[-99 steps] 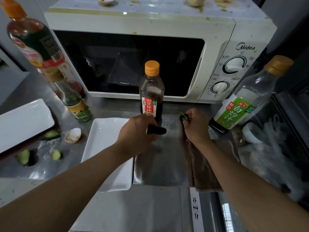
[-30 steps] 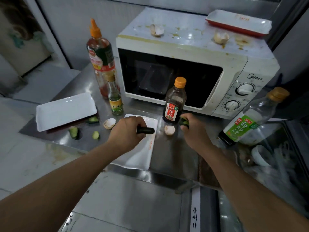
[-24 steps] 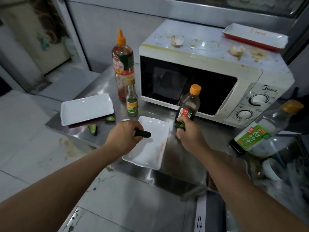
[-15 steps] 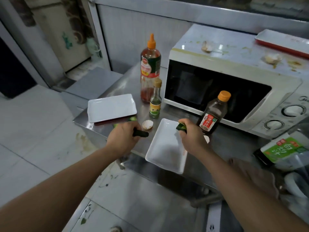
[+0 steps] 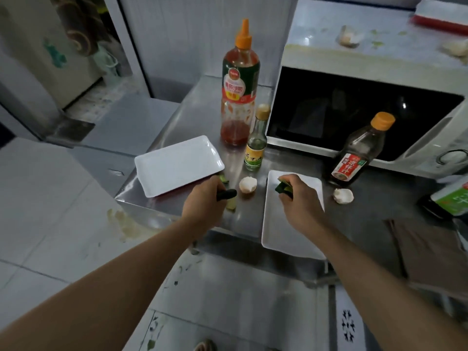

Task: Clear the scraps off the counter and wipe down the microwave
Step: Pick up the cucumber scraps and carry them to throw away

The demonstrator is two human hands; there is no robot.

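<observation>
My left hand (image 5: 202,203) is closed around a dark cucumber piece (image 5: 227,194) at the counter's left front. My right hand (image 5: 300,201) grips green cucumber scraps (image 5: 283,187) above a white rectangular plate (image 5: 278,236). Two eggshells lie on the steel counter (image 5: 197,117): one eggshell (image 5: 247,184) between my hands, another eggshell (image 5: 343,195) right of the plate. A small cucumber scrap (image 5: 231,205) sits by my left hand. The white microwave (image 5: 354,59) stands behind, with eggshell bits (image 5: 348,38) and stains on its top.
A second white plate (image 5: 177,164) lies at the left. A tall red sauce bottle (image 5: 239,82), a small yellow-labelled bottle (image 5: 255,145) and a dark sauce bottle (image 5: 359,150) stand before the microwave. A brown cloth (image 5: 430,249) lies at the right; a green-labelled bottle (image 5: 453,198) is at the edge.
The view has swung left and pulled back. Both hands, still holding cucumber pieces, have shifted left along the counter; my right hand now hovers over the near plate.
</observation>
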